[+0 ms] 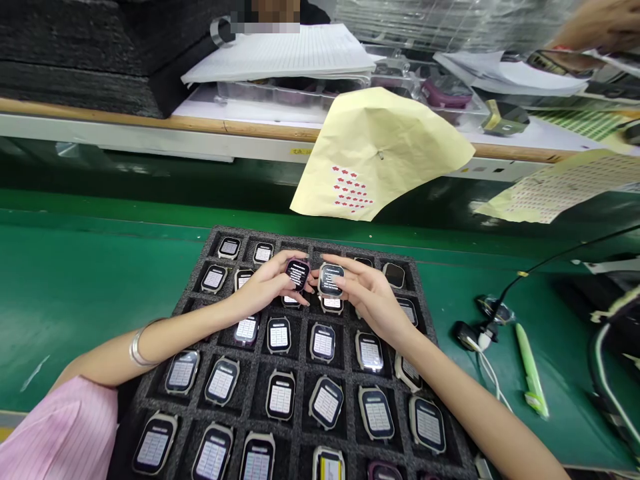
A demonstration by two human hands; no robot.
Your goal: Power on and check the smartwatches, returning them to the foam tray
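Note:
Over the far part of a black foam tray [303, 360], my left hand [273, 283] holds a purple-rimmed watch case [299, 273] with its lit screen up. Close beside it, my right hand [367, 290] grips a silver watch case [331, 280] between thumb and fingers, its screen showing lines of text. The two watches are side by side with a small gap. Below them, the tray's compartments hold many watch cases, most with lit white screens. One in the front row [329, 465] shows a yellow part. My hands and forearms hide some compartments.
Yellow sheets with red arrow stickers [380, 157] hang from the shelf edge [260, 130]. Papers [295, 53] and plastic trays lie on the shelf, beside black foam blocks [90, 60]. A green tool [530, 370] and cables [487, 360] lie right. Another person's hand [600, 27] is top right.

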